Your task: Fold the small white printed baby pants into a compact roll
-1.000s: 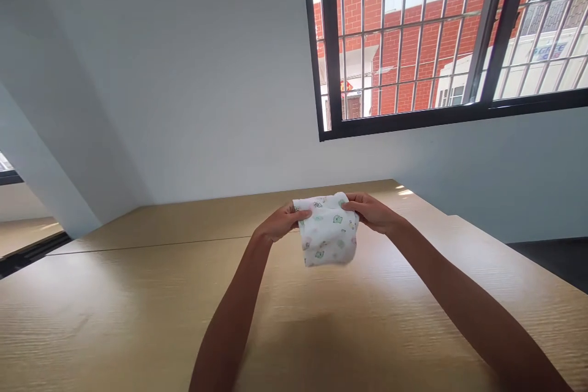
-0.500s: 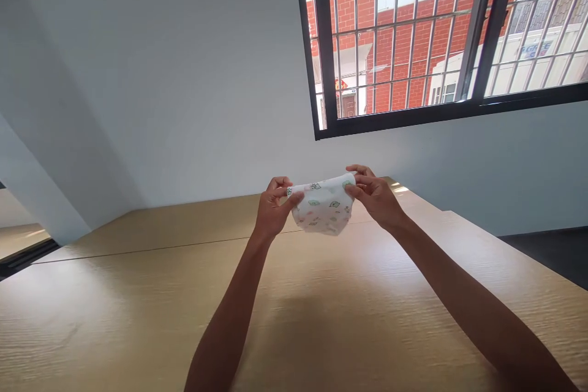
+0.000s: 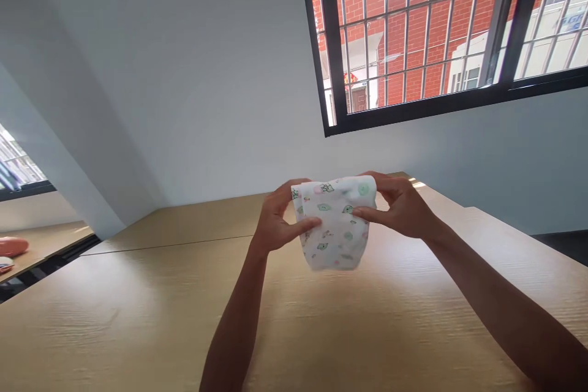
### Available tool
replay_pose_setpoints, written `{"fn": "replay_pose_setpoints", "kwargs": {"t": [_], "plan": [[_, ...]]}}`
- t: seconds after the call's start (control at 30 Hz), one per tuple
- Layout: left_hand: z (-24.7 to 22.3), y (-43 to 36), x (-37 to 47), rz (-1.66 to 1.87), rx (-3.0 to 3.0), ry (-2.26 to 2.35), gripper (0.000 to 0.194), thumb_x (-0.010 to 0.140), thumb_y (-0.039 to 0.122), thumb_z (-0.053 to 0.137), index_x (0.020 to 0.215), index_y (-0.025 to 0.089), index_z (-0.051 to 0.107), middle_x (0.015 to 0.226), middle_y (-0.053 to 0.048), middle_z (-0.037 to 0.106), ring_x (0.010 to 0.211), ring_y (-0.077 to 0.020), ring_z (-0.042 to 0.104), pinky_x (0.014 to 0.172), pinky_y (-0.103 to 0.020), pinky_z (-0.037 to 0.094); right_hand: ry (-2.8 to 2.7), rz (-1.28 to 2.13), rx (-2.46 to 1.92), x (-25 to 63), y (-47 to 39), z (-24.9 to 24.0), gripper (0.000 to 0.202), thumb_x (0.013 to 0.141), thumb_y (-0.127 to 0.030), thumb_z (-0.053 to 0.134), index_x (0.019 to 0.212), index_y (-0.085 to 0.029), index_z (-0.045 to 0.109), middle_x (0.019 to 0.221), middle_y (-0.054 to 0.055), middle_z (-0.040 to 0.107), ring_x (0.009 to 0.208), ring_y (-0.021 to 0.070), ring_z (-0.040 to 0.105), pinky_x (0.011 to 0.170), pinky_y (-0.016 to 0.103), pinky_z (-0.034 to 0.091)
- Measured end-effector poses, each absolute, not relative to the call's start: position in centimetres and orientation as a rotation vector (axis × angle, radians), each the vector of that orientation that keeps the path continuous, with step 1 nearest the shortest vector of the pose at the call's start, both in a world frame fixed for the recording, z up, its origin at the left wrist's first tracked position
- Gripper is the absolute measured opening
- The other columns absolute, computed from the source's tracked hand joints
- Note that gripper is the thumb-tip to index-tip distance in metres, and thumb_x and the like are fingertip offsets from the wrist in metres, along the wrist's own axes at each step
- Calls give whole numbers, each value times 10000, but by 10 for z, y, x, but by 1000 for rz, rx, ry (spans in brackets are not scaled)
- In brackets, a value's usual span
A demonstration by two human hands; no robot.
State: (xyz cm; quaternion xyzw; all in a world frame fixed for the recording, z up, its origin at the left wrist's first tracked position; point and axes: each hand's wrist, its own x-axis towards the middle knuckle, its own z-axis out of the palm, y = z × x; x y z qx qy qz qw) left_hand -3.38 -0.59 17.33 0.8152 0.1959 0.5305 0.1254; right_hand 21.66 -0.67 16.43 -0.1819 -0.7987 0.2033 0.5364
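A folded white cloth (image 3: 335, 233) with small green, pink and black printed figures hangs in front of me, above the wooden table. My left hand (image 3: 282, 217) grips its left edge, the thumb lying across the front and the fingers behind. On the other side, my right hand (image 3: 399, 205) pinches the upper right part, thumb in front, fingers hidden at the back. The cloth's top edge is folded over, and its lower part hangs loose. Whether it is a garment or a plain piece of cloth, I cannot tell.
The wooden tabletop (image 3: 151, 306) spreads beneath my arms, with a seam across its far part. A pale wall (image 3: 206, 104) rises behind it. A black-framed barred window (image 3: 413, 107) is at upper right. An orange-red object (image 3: 13, 246) lies on a surface at far left.
The cloth now shows more of its front and hangs lower. Both thumbs have moved down onto its face. My view has turned slightly left, bringing the orange-red object in.
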Motion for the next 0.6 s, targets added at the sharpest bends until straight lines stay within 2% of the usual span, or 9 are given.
{"fn": "replay_pose_setpoints", "kwargs": {"t": [0.07, 0.2, 0.3, 0.43, 0.5, 0.6], "plan": [[177, -13, -34, 1351, 2507, 605, 450, 703, 300, 790, 1121, 192, 665, 1108, -104, 662, 998, -270, 618, 851, -349, 504, -1970, 475, -409, 221, -11, 166, 120, 759, -270, 753, 863, -215, 731, 994, 57, 676, 905, 230, 625, 751, 346, 529], [182, -19, -33, 1014, 2655, 583, 308, 782, 296, 726, 1070, 196, 687, 1103, -86, 677, 972, -244, 637, 855, -321, 502, -2038, 497, -365, 226, -17, 170, 82, 804, -280, 724, 835, -205, 736, 940, 57, 665, 809, 189, 627, 664, 301, 533], [177, -16, -34, 1127, 2549, 583, 172, 825, 296, 678, 946, 178, 708, 919, -66, 710, 820, -211, 654, 733, -290, 527, -1983, 449, -343, 229, -22, 173, 123, 851, -268, 674, 759, -202, 720, 895, 43, 653, 732, 151, 611, 590, 263, 517], [169, -22, -40, 1406, 2425, 465, 107, 842, 262, 654, 852, 168, 706, 763, -49, 691, 677, -177, 630, 603, -256, 520, -1961, 340, -277, 232, -36, 174, 100, 841, -234, 685, 747, -215, 714, 860, 31, 657, 724, 147, 608, 580, 249, 508], [171, -35, -42, 1418, 2478, 374, 102, 864, 231, 625, 887, 176, 708, 819, -63, 700, 688, -172, 633, 598, -247, 520, -2002, 325, -213, 234, -46, 174, 56, 829, -238, 699, 782, -218, 720, 857, 32, 660, 719, 147, 609, 593, 252, 506], [182, -62, -42, 1220, 2613, 292, 204, 906, 261, 566, 1032, 169, 697, 1120, -147, 668, 939, -251, 647, 772, -330, 546, -2097, 364, -135, 235, -64, 176, 81, 831, -285, 702, 826, -206, 720, 885, 43, 653, 691, 133, 601, 593, 241, 494]]}}
